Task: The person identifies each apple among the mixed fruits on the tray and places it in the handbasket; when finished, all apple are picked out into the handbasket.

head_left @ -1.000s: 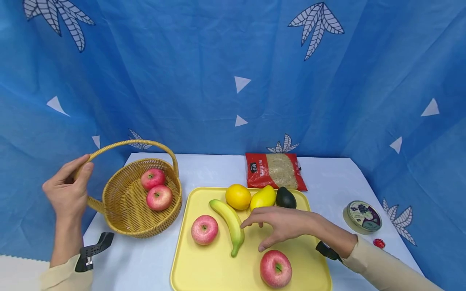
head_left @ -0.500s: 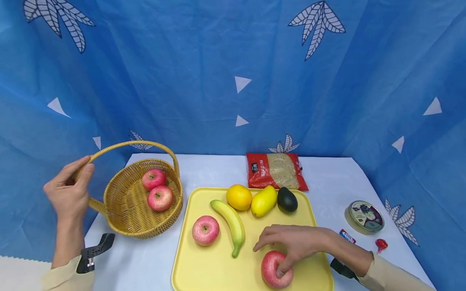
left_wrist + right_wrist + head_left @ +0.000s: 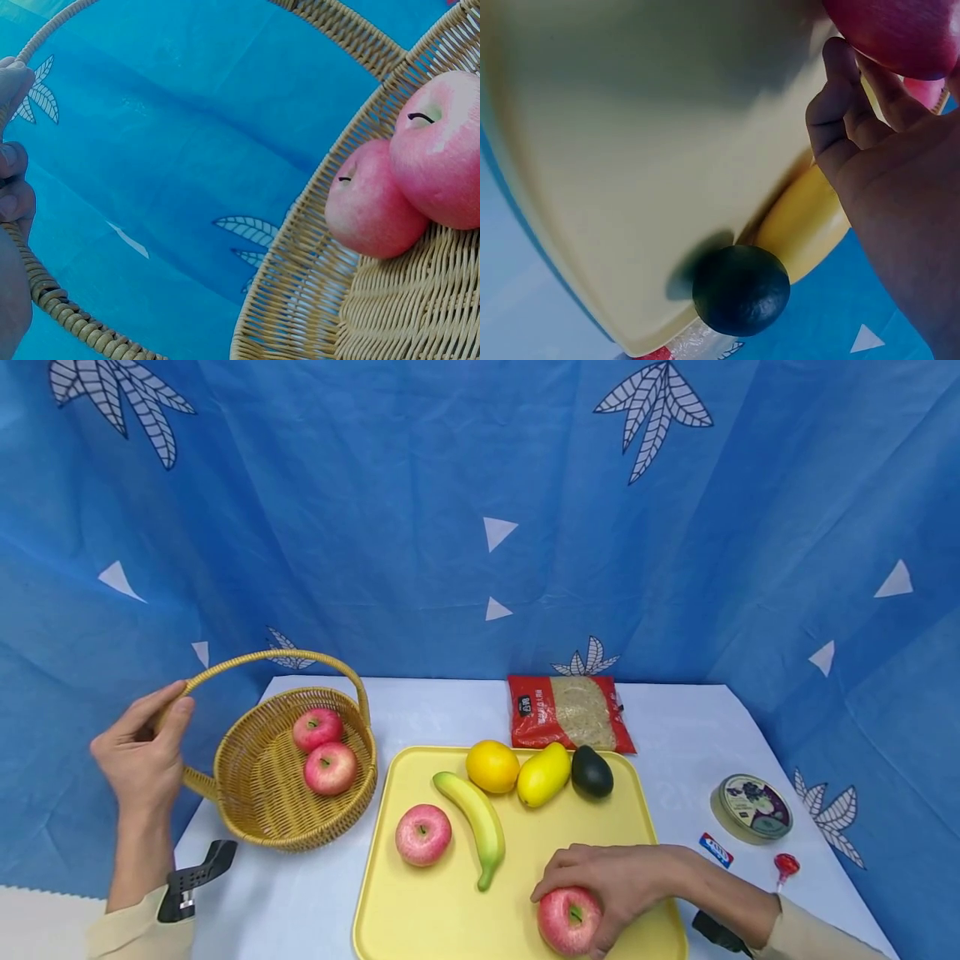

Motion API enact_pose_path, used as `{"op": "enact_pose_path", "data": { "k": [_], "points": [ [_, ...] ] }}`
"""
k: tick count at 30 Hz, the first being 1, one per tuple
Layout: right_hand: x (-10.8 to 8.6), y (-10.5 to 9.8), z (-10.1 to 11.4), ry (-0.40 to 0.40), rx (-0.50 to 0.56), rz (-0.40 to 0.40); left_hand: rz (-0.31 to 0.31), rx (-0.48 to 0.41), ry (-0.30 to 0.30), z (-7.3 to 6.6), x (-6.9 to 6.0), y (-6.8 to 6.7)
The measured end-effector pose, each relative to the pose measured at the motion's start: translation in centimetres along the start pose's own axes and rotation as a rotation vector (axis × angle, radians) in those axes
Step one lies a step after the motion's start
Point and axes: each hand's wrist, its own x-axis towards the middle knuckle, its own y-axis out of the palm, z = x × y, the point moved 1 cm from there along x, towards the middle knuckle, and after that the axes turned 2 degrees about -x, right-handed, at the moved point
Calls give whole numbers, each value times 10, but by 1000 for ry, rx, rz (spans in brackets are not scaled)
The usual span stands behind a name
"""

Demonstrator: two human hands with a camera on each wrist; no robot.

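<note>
My left hand (image 3: 142, 747) grips the arched handle of a wicker basket (image 3: 255, 810), curled round its left side. Two apples lie in the basket, one apple (image 3: 330, 768) in front of another apple (image 3: 317, 729). On a yellow tray (image 3: 420, 918), my right hand (image 3: 615, 881) grips a pink-red apple (image 3: 567, 922), with thumb and fingers round its right and far sides. In the right wrist view that held apple (image 3: 907, 34) shows at the top, against the fingers. A third loose apple (image 3: 423, 835) sits at the tray's left beside a banana (image 3: 480, 827).
Along the tray's far edge lie an orange (image 3: 492, 767), a yellow mango (image 3: 543, 775) and a dark avocado (image 3: 591, 772). A red food bag (image 3: 570, 714) lies behind. To the right are a round tin (image 3: 752, 808), a small blue-red packet (image 3: 716, 850) and a red lollipop (image 3: 786, 864).
My right hand has moved from above the tray's middle down and to the right, and has taken hold of the front apple. My left hand stays on the basket handle.
</note>
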Motion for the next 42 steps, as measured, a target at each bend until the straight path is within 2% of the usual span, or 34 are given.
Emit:
{"op": "enact_pose_path", "data": {
  "k": [21,29,42],
  "points": [
    [0,1,2,-19,-60,-22,7,17,-17,-1,0,-1],
    [1,1,1,-29,-65,-37,13,18,-3,-2,0,0],
    [2,1,4,-46,-72,-48,15,21,-19,-3,-1,-1]
  ]
}}
